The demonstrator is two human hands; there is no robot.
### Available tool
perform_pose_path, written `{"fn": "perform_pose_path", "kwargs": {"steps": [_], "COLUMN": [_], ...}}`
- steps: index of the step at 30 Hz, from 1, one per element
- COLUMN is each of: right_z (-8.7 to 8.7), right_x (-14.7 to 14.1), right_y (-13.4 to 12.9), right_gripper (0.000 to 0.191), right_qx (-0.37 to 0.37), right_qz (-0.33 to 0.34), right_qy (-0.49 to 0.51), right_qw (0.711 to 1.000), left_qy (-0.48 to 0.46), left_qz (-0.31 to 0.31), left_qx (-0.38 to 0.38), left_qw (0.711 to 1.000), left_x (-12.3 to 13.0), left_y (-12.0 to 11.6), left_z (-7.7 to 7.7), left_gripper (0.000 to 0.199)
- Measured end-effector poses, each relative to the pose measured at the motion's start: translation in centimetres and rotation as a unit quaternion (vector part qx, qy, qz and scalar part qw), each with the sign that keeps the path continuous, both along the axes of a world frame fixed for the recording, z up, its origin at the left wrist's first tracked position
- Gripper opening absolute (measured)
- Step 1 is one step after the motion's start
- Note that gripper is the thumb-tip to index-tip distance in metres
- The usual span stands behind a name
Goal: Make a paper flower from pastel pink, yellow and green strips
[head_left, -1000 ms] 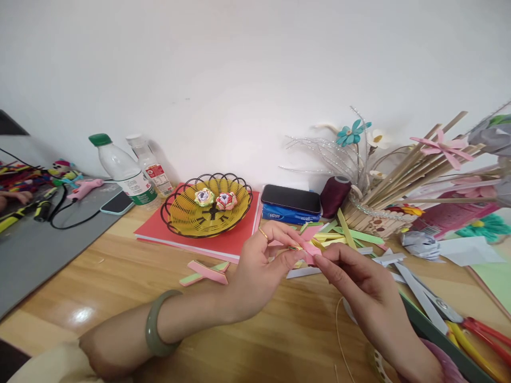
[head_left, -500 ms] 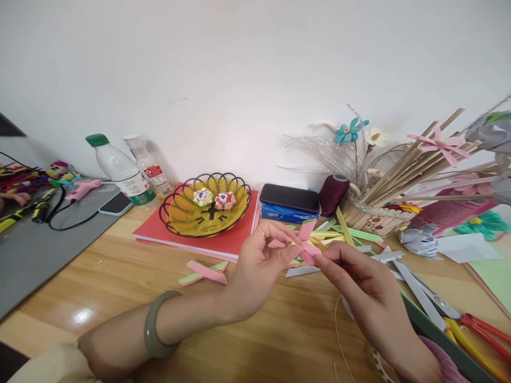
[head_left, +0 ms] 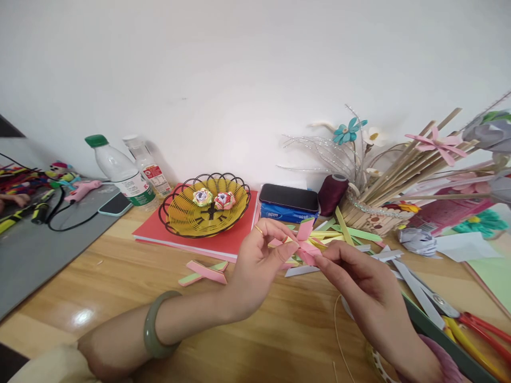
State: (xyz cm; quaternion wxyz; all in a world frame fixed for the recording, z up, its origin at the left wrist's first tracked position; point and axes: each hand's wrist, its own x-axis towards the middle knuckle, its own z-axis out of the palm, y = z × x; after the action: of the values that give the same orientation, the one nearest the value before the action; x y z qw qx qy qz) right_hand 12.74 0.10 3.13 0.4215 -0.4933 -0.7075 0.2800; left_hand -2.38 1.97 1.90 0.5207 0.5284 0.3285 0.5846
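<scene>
Pink and green folded paper strips [head_left: 306,249] are held up between both hands above the table. My left hand [head_left: 261,263] pinches their left side with thumb and fingers. On the right side, my right hand [head_left: 357,276] grips the folded edge between thumb and forefinger. Behind the hands lies a loose pile of green, yellow, pink and white paper strips [head_left: 359,233]. A small crossed pair of pink and green strips [head_left: 205,272] rests on the table left of my left hand.
A yellow woven basket [head_left: 183,221] with two paper flowers stands on red paper [head_left: 149,229]. Behind are a phone [head_left: 289,197] on a blue pack and a maroon thread spool [head_left: 332,196]. Scissors [head_left: 447,306] lie right, bottles [head_left: 123,173] left. A person's hand [head_left: 18,199] shows far left.
Both hands stay nearly in place on the pink strips. The left thumb and fingertips have shifted slightly on the fold; the view has moved very little.
</scene>
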Motion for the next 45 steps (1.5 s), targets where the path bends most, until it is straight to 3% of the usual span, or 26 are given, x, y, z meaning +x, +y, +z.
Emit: {"fn": "perform_pose_path", "kwargs": {"steps": [15,18,22,24,28,31,39,45], "right_z": [0.1,0.3,0.7,0.8,1.1,1.2,1.0,1.0], "right_x": [0.5,0.9,1.3,1.4,1.0,0.6,0.5,0.1], "right_y": [0.0,0.3,1.2,1.7,1.9,1.7,1.6,1.1], "right_gripper": [0.029,0.03,0.017,0.016,0.02,0.022,0.023,0.018], "right_qx": [0.026,0.052,0.055,0.02,-0.083,-0.114,-0.139,-0.063], "right_qz": [-0.011,-0.048,-0.121,-0.108,0.004,0.019,-0.004,0.0], "right_qy": [-0.011,0.014,0.094,0.106,0.065,0.049,0.045,0.016], "right_qw": [1.0,0.997,0.987,0.988,0.994,0.992,0.989,0.998], "left_qy": [0.004,-0.022,-0.042,-0.033,-0.016,0.007,0.051,0.056], "left_qz": [0.002,-0.021,-0.084,-0.113,-0.13,-0.136,-0.168,-0.182], "left_qx": [-0.006,-0.03,-0.051,-0.057,-0.061,-0.074,-0.097,-0.055], "left_qw": [1.0,0.999,0.994,0.991,0.99,0.988,0.98,0.98], "left_x": [-0.3,-0.5,-0.7,-0.8,-0.8,-0.9,-0.7,-0.6], "left_y": [0.6,1.3,2.0,2.2,2.2,2.1,1.9,1.6], "left_z": [0.1,0.2,0.1,0.1,0.3,0.7,1.0,0.6], "left_gripper": [0.01,0.011,0.008,0.005,0.004,0.004,0.004,0.007]}}
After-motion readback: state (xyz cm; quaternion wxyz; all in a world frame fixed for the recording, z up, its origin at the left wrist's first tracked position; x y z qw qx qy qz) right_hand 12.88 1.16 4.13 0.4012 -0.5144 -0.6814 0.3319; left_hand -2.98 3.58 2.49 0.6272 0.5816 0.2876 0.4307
